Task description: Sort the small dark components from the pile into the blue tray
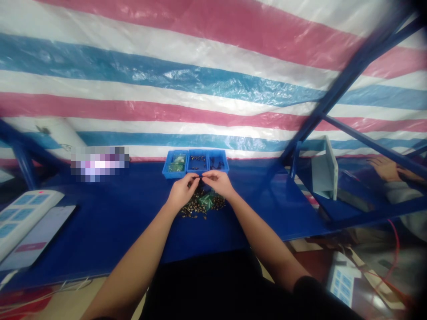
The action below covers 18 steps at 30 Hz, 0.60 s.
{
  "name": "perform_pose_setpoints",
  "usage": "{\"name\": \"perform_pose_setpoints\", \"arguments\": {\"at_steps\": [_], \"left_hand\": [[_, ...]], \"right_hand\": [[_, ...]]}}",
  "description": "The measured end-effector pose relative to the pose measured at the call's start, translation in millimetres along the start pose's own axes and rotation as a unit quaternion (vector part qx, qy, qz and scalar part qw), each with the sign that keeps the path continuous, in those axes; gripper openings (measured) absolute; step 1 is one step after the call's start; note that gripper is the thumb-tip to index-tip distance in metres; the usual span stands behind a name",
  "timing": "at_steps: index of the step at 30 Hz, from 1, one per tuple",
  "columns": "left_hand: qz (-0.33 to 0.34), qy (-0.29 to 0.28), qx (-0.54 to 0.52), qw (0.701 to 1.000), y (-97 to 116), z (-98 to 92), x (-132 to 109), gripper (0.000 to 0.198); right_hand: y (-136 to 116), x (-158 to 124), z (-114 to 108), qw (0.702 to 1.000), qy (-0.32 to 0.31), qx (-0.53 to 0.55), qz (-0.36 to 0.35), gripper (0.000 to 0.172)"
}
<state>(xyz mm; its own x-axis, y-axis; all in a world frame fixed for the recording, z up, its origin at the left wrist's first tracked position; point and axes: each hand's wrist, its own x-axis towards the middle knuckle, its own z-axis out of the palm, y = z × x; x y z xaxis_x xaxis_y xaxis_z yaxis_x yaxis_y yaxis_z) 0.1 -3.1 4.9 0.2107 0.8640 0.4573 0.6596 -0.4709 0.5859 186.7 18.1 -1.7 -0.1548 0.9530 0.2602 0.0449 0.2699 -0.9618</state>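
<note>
My left hand (183, 190) and my right hand (219, 182) meet at the fingertips, both pinching a tiny dark piece (200, 177) too small to name. Below them lies a pile of small brass-coloured metal parts (191, 209) with green pieces (207, 201) on top, on the blue table. Just beyond my fingers stand three joined blue bins. Green packets or boards fill the left bin (169, 171); small dark parts are scattered in the middle bin (197, 167) and the right bin (223, 167).
The blue table (126, 213) backs onto a striped plastic sheet (160, 106). At left are a white power strip (36, 200), a phone-like screen (40, 240) and a blurred-out patch. Blue frame bars (320, 111) rise at right; beyond them show another person's hands (385, 169).
</note>
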Motion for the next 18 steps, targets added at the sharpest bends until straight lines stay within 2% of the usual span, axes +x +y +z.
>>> {"name": "perform_pose_setpoints", "arguments": {"at_steps": [18], "left_hand": [[0.005, 0.007, 0.009, 1.000, -3.2, 2.0, -0.1, 0.032]], "right_hand": [[-0.3, 0.4, -0.9, 1.000, -0.002, -0.005, -0.001, 0.029]]}}
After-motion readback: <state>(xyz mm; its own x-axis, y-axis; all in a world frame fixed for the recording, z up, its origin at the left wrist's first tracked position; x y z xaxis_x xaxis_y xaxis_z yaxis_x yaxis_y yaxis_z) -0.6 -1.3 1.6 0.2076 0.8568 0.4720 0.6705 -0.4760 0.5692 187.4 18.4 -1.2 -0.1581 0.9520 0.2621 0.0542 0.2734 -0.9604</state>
